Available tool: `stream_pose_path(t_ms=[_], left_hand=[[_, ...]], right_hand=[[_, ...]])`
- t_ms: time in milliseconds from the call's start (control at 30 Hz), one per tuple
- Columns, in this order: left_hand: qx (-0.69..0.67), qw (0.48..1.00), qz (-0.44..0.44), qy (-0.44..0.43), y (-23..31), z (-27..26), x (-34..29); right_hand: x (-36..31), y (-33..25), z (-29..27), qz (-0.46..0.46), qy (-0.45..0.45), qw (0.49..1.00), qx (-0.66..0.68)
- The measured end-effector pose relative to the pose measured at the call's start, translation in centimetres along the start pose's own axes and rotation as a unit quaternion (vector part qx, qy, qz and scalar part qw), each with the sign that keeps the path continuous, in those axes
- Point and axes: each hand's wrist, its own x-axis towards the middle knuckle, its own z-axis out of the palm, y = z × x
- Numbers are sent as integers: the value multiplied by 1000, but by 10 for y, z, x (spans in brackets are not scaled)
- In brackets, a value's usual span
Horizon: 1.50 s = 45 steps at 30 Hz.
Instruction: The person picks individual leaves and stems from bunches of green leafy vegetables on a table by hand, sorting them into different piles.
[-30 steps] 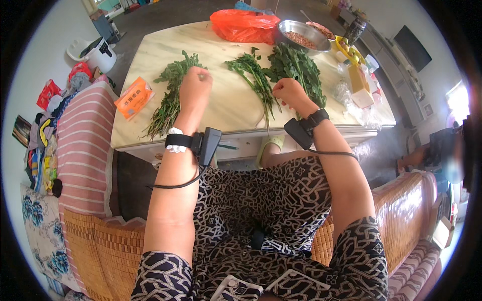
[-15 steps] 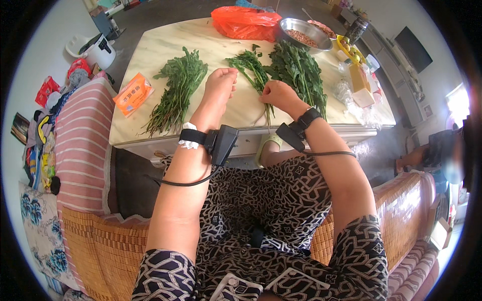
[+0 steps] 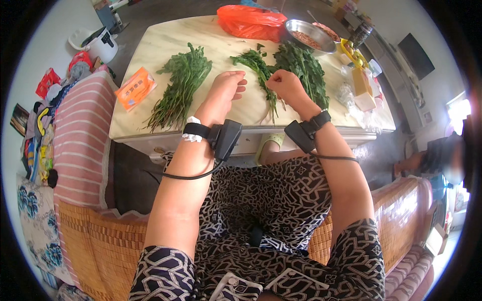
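My left hand point(image 3: 227, 89) hovers over the table between two bunches of greens, its fingers loosely bent and apart, with nothing visible in them. My right hand point(image 3: 288, 89) is pinched closed beside the small middle bunch of leafy greens point(image 3: 257, 65); whatever its fingertips hold is too small to make out. Thin stems of that bunch point(image 3: 271, 103) point toward me, just left of the right hand. A larger bunch of greens point(image 3: 183, 83) lies left of my left hand. Behind my right hand, another big leafy bunch point(image 3: 304, 67) spreads, partly covered by the hand.
The marble-patterned table point(image 3: 165, 35) also bears an orange packet point(image 3: 135, 89), a red plastic bag point(image 3: 251, 22), a metal bowl of small brown pieces point(image 3: 311, 37), a yellow fruit basket point(image 3: 354, 54), and a box with clear plastic point(image 3: 362, 90). A striped pink seat point(image 3: 83, 145) stands at left.
My left hand's fingers have loosened and spread a little, and the hand shifted slightly right. My right hand has lifted slightly away from the stems, still pinched. The view has shifted a little.
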Motion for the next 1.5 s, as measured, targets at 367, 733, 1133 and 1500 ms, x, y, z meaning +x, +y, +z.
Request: stream_pose_path(t_ms=[367, 733, 1133, 1500], left_hand=[[-83, 994, -52, -44, -6, 2, 8], [-160, 986, -10, 41, -1, -4, 10], [-144, 989, -14, 26, -1, -4, 8], [-151, 988, -12, 33, 0, -6, 7]], right_hand=[[-9, -26, 12, -66, -96, 991, 66], [-1, 10, -9, 16, -25, 998, -52], [2, 19, 11, 6, -31, 976, -214], [-1, 1, -16, 18, 35, 999, 7]])
